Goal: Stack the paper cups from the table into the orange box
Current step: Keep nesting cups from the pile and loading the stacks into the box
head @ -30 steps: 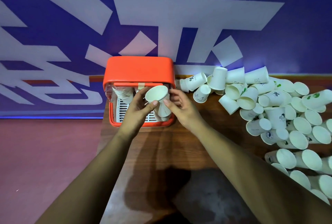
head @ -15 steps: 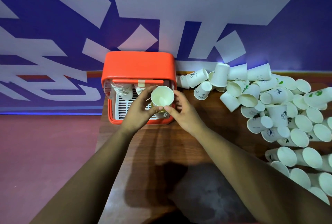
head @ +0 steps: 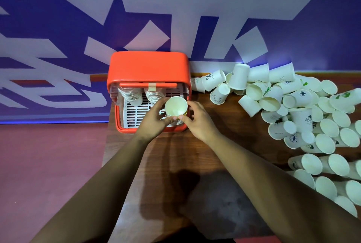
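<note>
Between our two sets of fingertips sits a paper cup [head: 175, 106], mouth up toward the camera. The left hand [head: 154, 120] has its thumb and fingers closed on the cup's left wall and near rim; the right hand [head: 197, 120] pinches the opposite side, its thumb meeting the left thumb at the rim's near edge. So both hands are clamped on the same cup, neither spread loose.

The cup is at the front right of the orange box [head: 148, 67], over its white slatted floor [head: 134, 114]. It seems to be topping a stack already there, though our hands hide the cups beneath, so we cannot be sure how far it has seated. Two other stacks [head: 132, 95] lean at the back of the box under the clear lid.

To do this step well, we judge that we should keep the cup's axis lined up with the stack below and press down evenly with both thumbs, so the rim does not buckle or the stack tip against the box wall. Then we should let go gently, one hand steadying the stack.

Out on the wooden table [head: 175, 164], a large heap of loose cups [head: 293, 116] lies to the right, well apart from the box, so most of the job remains.
</note>
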